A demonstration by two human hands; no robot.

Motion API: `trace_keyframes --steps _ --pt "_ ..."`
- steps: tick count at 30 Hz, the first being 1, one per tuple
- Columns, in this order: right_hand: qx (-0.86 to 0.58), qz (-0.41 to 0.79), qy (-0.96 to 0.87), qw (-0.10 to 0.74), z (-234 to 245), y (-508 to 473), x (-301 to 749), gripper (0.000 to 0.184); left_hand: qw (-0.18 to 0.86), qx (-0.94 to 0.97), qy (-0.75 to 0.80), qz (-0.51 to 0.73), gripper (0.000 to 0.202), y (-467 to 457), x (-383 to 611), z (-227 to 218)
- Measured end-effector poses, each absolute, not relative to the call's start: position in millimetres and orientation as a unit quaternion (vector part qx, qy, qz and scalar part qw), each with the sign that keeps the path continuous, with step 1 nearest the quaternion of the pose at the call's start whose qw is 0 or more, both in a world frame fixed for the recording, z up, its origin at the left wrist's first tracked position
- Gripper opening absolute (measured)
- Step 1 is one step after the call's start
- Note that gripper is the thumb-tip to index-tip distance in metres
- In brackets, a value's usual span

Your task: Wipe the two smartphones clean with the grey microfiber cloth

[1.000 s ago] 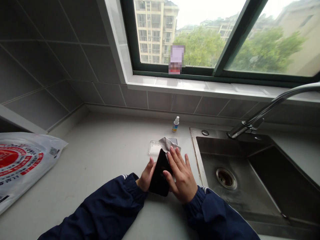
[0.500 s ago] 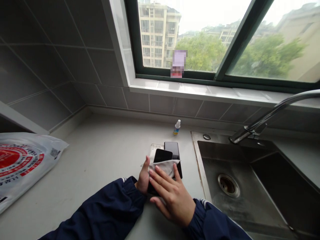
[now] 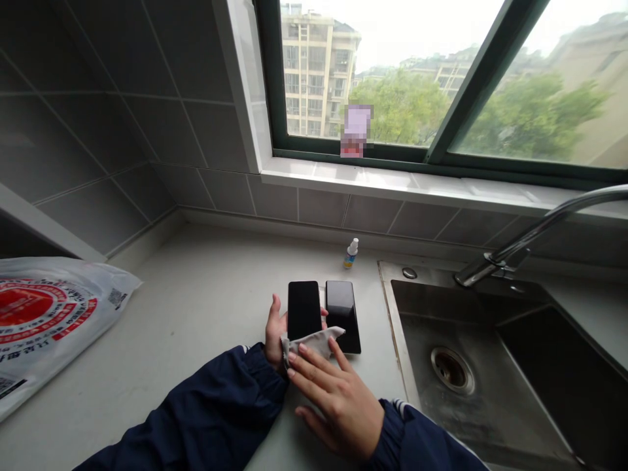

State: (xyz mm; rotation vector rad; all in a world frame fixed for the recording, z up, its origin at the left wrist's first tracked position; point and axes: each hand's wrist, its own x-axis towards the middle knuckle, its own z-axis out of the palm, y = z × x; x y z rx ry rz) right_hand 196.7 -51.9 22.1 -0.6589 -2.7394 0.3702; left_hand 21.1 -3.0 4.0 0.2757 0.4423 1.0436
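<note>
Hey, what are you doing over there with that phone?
A person at the counter has a black phone in their left hand, its dark screen facing up. Their right hand lies over a gray cloth across the lower part of that screen. A second phone lies just to the right. A small spray bottle stands upright beyond both phones, and the sink is off to the right.
</note>
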Motion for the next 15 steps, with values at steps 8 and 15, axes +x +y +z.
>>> trace_keyframes --steps 8,15 --pt "-0.251 0.096 -0.953 0.137 18.6 -53.6 193.1 0.059 0.851 0.099 0.199 0.475 0.098 -4.9 20.9 2.2" --pt "-0.296 0.031 -0.938 0.176 6.8 -49.2 194.6 0.064 0.851 0.089 0.186 0.482 0.093 -9.4 30.3 4.3"
